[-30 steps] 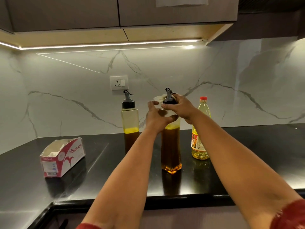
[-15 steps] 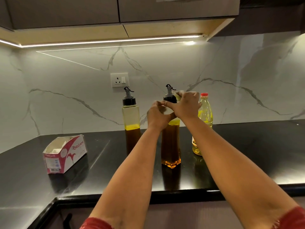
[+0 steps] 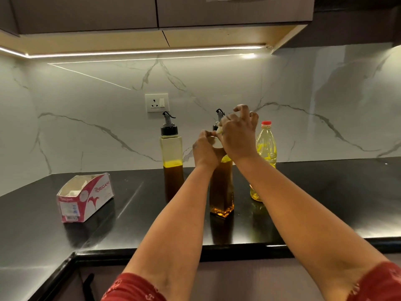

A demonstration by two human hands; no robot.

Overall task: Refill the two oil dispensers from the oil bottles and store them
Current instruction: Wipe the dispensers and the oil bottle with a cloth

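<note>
Two square glass oil dispensers with black pour-spout caps stand on the black counter (image 3: 325,203). The left dispenser (image 3: 171,161) is about half full of dark oil and stands untouched. My left hand (image 3: 205,151) grips the shoulder of the middle dispenser (image 3: 221,192), which is nearly full. My right hand (image 3: 238,135) covers that dispenser's cap and pinches a small white tissue wad (image 3: 220,130) against it, with the upper fingers lifted and spread. Just to the right, partly behind my right wrist, stands a plastic oil bottle (image 3: 267,146) with a red cap.
An opened pink and white tissue box (image 3: 84,196) lies on the counter at the left. A wall socket (image 3: 156,102) sits on the marble backsplash behind the dispensers. Cabinets hang overhead. The counter's front edge (image 3: 217,249) runs below my forearms.
My right hand has turned around the middle dispenser's cap with the tissue, and its fingers now lift off the top. The left hand keeps its hold on the dispenser.
</note>
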